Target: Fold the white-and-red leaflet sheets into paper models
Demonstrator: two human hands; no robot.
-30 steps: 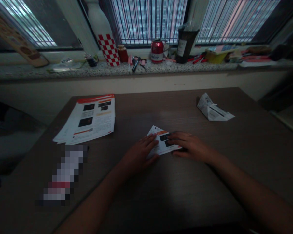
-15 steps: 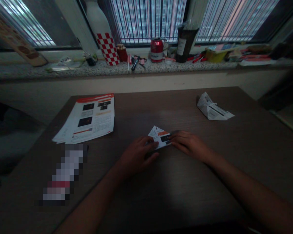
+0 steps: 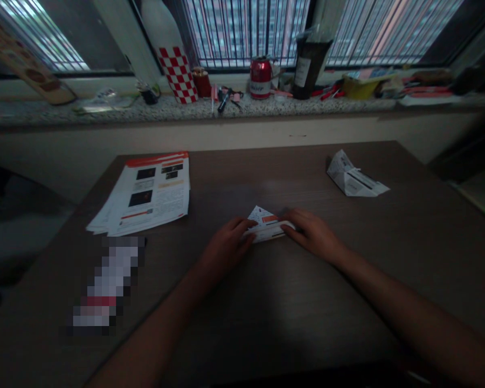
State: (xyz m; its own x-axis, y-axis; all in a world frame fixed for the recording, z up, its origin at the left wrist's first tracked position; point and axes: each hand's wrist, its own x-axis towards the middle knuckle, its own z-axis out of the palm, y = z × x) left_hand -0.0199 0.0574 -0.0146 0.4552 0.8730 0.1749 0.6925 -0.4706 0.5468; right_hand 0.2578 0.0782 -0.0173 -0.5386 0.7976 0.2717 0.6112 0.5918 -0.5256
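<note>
A small folded sheet of paper (image 3: 269, 230), white with an orange bar, lies on the brown table between my hands. Its pointed tip faces away from me, and a white strip is turned up along the near edge. My left hand (image 3: 230, 240) pinches the left end of the paper between thumb and fingers. At the right end, my right hand (image 3: 309, 231) grips the strip, thumb in front and fingers behind. The fingertips hide both ends of the paper.
A stack of printed sheets (image 3: 157, 199) lies at the left, above a blurred-out oblong object (image 3: 105, 285). A folded paper shape (image 3: 353, 178) stands at the back right. On the windowsill are a checkered bottle (image 3: 178, 70), a red can (image 3: 261, 78) and a dark bag (image 3: 307, 67).
The near edge of the paper has been turned up into a white strip that covers part of the print. Both hands have closed more tightly on its ends.
</note>
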